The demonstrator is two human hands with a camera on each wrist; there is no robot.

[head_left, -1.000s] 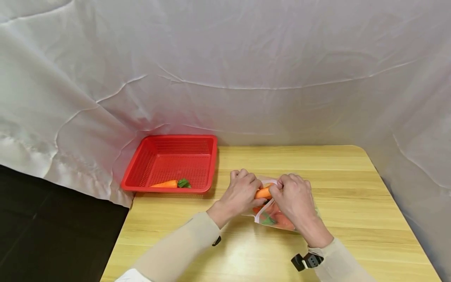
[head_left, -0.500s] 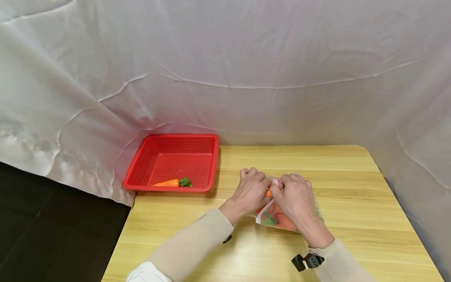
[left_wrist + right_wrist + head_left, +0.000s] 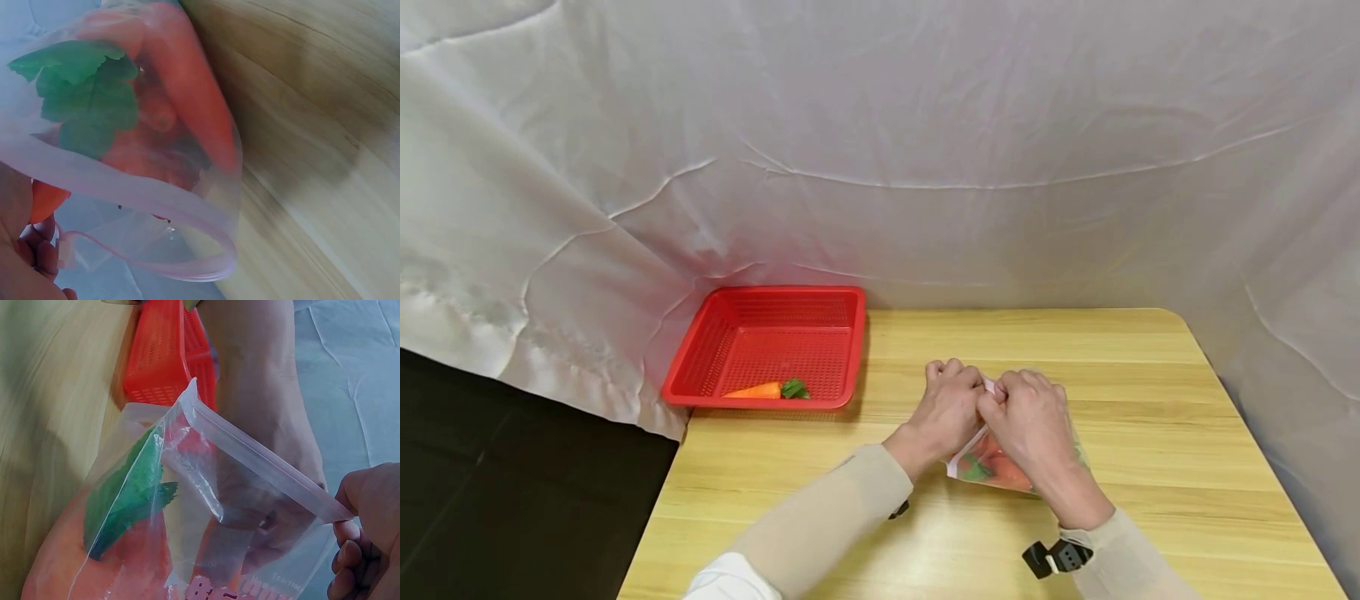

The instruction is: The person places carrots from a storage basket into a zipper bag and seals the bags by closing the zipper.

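A clear plastic zip-top bag [image 3: 992, 462] full of orange toy carrots with green leaves [image 3: 181, 94] was lying on the light wooden table [image 3: 1150, 400], over toward the right half and close to the person. Both hands were bunched right up at its open mouth, touching each other. The right hand [image 3: 1030, 412] had its fingers curled in and was pinching the bag's zip strip [image 3: 262, 465] by the edge, and the wrist view showed that pretty plainly, with the strip pulled taut and the fingertips [image 3: 350, 550] folded underneath. The left hand [image 3: 951, 396] was curled at the other side of the opening. From its own wrist camera you could see an orange carrot tip [image 3: 44, 197] poking out against the palm just outside the pink-edged rim, fingers tucked next to the little zip tab, so it looked like it had hold of that carrot, though honestly the grip itself was mostly hidden. Inside the bag, a couple of carrots were stacked with a leaf [image 3: 125, 500] pressed flat against the plastic.

Off to the left, well apart from the hands, sat a red perforated plastic basket [image 3: 820, 400] at the back left corner of the table, with one more orange carrot [image 3: 756, 390] lying along its near wall, green top pointing right. Wrinkly white cloth [image 3: 880, 150] hung behind and around everything. Both arms had beige sleeves, and a black strap [image 3: 1052, 557] sat on the right wrist.
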